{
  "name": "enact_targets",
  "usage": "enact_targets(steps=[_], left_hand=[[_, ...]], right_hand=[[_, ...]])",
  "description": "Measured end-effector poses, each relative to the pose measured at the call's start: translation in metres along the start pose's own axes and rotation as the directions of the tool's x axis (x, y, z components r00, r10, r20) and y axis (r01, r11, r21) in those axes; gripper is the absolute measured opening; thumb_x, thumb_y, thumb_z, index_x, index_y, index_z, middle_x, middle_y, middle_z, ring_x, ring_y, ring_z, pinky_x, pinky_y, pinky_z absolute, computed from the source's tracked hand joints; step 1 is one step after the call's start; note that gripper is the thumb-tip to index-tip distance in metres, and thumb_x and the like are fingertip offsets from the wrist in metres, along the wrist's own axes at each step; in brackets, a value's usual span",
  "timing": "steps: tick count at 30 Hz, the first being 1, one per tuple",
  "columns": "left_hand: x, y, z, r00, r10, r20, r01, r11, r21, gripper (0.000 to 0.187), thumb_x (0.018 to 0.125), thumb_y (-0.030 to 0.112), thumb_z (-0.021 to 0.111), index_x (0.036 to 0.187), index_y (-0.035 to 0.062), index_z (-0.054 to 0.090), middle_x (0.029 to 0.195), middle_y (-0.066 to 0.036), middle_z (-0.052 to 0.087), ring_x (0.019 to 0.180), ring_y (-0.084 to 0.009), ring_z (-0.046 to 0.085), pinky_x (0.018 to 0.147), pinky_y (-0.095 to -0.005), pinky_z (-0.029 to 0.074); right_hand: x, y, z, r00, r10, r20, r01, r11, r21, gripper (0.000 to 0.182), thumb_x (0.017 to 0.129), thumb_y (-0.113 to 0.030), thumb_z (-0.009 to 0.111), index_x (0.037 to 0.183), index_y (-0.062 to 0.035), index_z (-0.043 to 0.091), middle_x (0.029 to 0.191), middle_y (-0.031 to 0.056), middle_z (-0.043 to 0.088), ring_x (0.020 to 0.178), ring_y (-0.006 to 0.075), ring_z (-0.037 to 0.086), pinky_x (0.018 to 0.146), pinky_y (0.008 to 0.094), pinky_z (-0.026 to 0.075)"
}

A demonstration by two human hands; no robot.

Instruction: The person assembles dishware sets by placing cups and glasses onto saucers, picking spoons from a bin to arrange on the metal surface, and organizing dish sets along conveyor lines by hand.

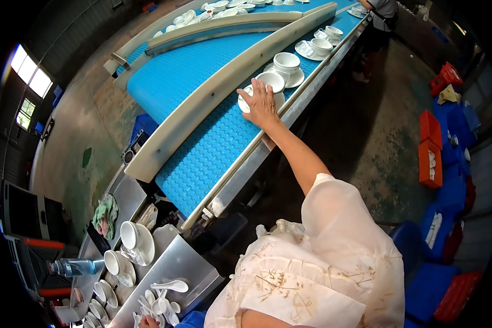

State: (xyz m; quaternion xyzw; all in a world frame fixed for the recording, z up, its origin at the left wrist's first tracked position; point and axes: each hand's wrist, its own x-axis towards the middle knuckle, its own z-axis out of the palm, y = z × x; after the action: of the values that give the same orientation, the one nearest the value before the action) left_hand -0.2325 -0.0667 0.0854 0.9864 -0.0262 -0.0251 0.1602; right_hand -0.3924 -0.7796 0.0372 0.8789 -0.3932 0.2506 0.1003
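My right hand [262, 106] reaches over the blue conveyor belt, fingers spread, over a white saucer [243, 107] and against the near side of a white bowl [271, 81]; its palm hides part of this set. Beyond it, another white cup [287, 61] stands on a saucer [296, 80]. Only the fingertips of my left hand [148, 322] show at the bottom edge, beside a pile of white spoons [159, 306] on a metal tray. What those fingers do is cut off by the frame.
More dish sets [313, 48] line the conveyor belt [213, 139] along its rail [240, 87]. At lower left are stacked bowls and saucers [142, 244], a water bottle [76, 267] and a cloth [106, 214]. Another person [384, 10] stands top right; orange and blue crates [431, 164] line the right side.
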Motion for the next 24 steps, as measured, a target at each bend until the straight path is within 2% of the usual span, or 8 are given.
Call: enact_targets(steps=[5,9,13,16,17,19,23,24], left_hand=[[-0.002,0.004,0.001,0.997,-0.083,-0.004,0.082,0.99,-0.119,0.037,0.087,0.028,0.049,0.082,-0.0056,0.062,0.073,-0.016,0.063,0.065,-0.0248,0.057,0.062,-0.0371,0.045],[0.009,-0.024,0.01,0.996,-0.019,-0.09,0.022,0.999,0.03,0.036,0.086,0.028,0.049,0.077,-0.0048,0.06,0.071,-0.015,0.062,0.064,-0.0241,0.056,0.06,-0.0373,0.044],[0.007,-0.015,0.009,0.996,-0.089,-0.025,0.085,0.987,-0.135,0.037,0.087,0.027,0.048,0.091,-0.0073,0.062,0.081,-0.015,0.065,0.07,-0.0227,0.059,0.065,-0.0346,0.047],[0.019,-0.043,0.015,1.0,0.012,0.018,-0.009,0.98,-0.197,0.037,0.087,0.027,0.049,0.09,-0.0077,0.061,0.079,-0.013,0.064,0.067,-0.0209,0.058,0.062,-0.0343,0.047],[0.023,-0.052,0.018,0.999,0.031,0.014,-0.028,0.987,-0.159,0.035,0.086,0.025,0.052,0.088,-0.0079,0.061,0.076,-0.013,0.063,0.063,-0.0188,0.056,0.058,-0.0328,0.046],[0.036,-0.084,0.038,0.995,0.058,-0.08,-0.083,0.936,-0.343,0.027,0.087,0.024,0.052,0.079,-0.0011,0.058,0.06,-0.005,0.055,0.046,-0.0112,0.05,0.041,-0.0237,0.042],[0.025,-0.061,0.022,0.997,0.081,0.017,-0.08,0.996,-0.04,0.03,0.087,0.026,0.05,0.078,-0.0021,0.059,0.062,-0.007,0.054,0.058,-0.0165,0.049,0.055,-0.0325,0.04],[0.023,-0.06,0.022,0.998,0.051,0.037,-0.048,0.997,-0.058,0.031,0.088,0.026,0.05,0.08,-0.0026,0.06,0.064,-0.008,0.056,0.059,-0.0171,0.051,0.056,-0.0327,0.041]], right_hand=[[0.001,0.0,-0.002,1.0,0.019,0.006,-0.019,1.0,-0.01,0.073,0.063,-0.038,0.075,0.128,-0.0245,0.045,0.136,0.0217,0.033,0.127,0.0359,0.029,0.101,0.0505,0.023],[0.0,-0.003,-0.006,0.999,0.02,0.029,-0.02,1.0,0.0,0.073,0.062,-0.039,0.075,0.128,-0.0251,0.045,0.137,0.0215,0.032,0.127,0.0349,0.029,0.101,0.0499,0.022],[0.001,-0.001,0.0,1.0,-0.003,-0.019,0.003,1.0,-0.003,0.075,0.06,-0.039,0.077,0.127,-0.0262,0.046,0.136,0.0214,0.033,0.125,0.0339,0.031,0.1,0.0492,0.023],[-0.001,-0.001,0.003,0.999,-0.013,-0.037,0.013,1.0,0.006,0.077,0.059,-0.039,0.077,0.128,-0.0276,0.045,0.136,0.0215,0.033,0.125,0.0346,0.03,0.1,0.05,0.023],[0.001,0.002,0.006,0.999,-0.018,-0.046,0.018,1.0,-0.003,0.077,0.059,-0.039,0.077,0.128,-0.0278,0.045,0.136,0.0215,0.033,0.125,0.0347,0.03,0.099,0.0506,0.023],[0.002,0.001,0.013,0.999,-0.01,-0.043,0.008,0.999,-0.042,0.076,0.06,-0.04,0.075,0.129,-0.029,0.044,0.136,0.0214,0.033,0.126,0.0348,0.031,0.099,0.0517,0.025],[0.003,0.012,0.034,0.994,-0.089,-0.068,0.081,0.99,-0.116,0.074,0.061,-0.048,0.07,0.129,-0.0324,0.043,0.134,0.0192,0.036,0.126,0.0337,0.033,0.097,0.0518,0.029],[0.005,0.004,0.026,0.998,-0.063,0.025,0.067,0.98,-0.188,0.073,0.063,-0.048,0.071,0.129,-0.0301,0.046,0.127,0.0147,0.046,0.121,0.0301,0.041,0.094,0.047,0.034]])
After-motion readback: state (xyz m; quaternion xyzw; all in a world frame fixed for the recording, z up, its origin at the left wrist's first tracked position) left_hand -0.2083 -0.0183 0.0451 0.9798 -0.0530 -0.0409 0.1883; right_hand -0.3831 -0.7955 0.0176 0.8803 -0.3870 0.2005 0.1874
